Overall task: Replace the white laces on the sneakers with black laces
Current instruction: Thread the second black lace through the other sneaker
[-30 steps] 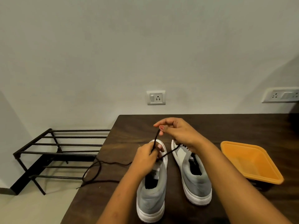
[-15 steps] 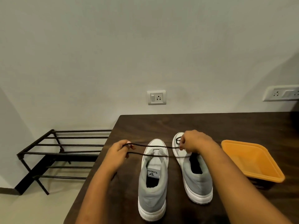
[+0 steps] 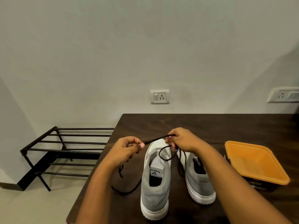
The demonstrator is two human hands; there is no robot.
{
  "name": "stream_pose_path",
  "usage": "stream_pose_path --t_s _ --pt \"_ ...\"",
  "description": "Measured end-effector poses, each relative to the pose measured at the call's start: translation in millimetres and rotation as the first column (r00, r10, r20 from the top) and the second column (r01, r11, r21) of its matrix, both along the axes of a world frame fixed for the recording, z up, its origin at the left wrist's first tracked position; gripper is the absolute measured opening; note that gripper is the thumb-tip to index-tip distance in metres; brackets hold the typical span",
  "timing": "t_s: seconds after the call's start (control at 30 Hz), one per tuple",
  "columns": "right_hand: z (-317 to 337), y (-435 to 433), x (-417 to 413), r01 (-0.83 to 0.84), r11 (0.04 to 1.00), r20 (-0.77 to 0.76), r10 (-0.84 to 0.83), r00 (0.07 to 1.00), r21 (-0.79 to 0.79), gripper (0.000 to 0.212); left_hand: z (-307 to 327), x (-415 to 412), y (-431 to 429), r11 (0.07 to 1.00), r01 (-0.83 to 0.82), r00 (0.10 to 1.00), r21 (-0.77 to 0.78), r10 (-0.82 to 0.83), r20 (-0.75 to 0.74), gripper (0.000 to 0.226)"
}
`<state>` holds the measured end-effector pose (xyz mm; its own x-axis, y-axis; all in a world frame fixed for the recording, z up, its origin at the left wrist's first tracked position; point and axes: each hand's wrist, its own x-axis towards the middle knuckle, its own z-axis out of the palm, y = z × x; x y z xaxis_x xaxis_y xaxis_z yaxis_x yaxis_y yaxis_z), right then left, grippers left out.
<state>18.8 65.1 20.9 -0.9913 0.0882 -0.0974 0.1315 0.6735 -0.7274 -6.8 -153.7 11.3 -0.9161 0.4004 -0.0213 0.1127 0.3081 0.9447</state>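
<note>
Left sneaker, right sneaker: grey, white-soled, side by side, heels nearest, on dark wooden table. Black lace: held taut above the toes, left hand and right hand apart, each pinching it; slack hangs below. Orange tub: right of the sneakers. Shoe rack, wall socket: beyond.

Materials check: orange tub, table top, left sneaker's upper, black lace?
Orange tub: likely moulded plastic, smooth, uniform colour, rolled rim. Table: dark wood grain, low sheen; solid or laminate unclear. Left sneaker: grey matte upper, suede or fabric by look; white sole probably rubber. Black lace: matte textile cord, drooping in limp loops.
</note>
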Motion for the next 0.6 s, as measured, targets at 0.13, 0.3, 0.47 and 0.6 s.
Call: stream_pose_path --t_s 0.13,0.3,0.47,0.6 --pt "-17.3 25.4 6.6 0.267 0.958 0.168 -0.247 0.954 -0.108 0.032 -5.6 -10.6 -35.8 0.992 -0.106 0.994 -0.071 0.107 0.007 0.011" --pt "-8.9 1.9 9.1 -0.056 0.998 0.654 0.046 0.755 -0.005 0.032 -2.6 -11.2 -38.4 0.973 -0.224 0.975 0.062 0.224 0.011 0.017" --pt "12.4 -13.6 8.1 -0.216 0.951 0.193 0.175 0.966 0.221 0.051 4.1 2.0 5.3 0.998 -0.06 0.998 0.018 0.061 -0.025 0.019" --pt "14.1 -30.7 8.4 -0.326 0.903 -0.08 0.317 0.945 -0.279 0.034 6.3 10.2 29.1 0.996 0.055 0.998 0.069 -0.053 -0.034 0.022"
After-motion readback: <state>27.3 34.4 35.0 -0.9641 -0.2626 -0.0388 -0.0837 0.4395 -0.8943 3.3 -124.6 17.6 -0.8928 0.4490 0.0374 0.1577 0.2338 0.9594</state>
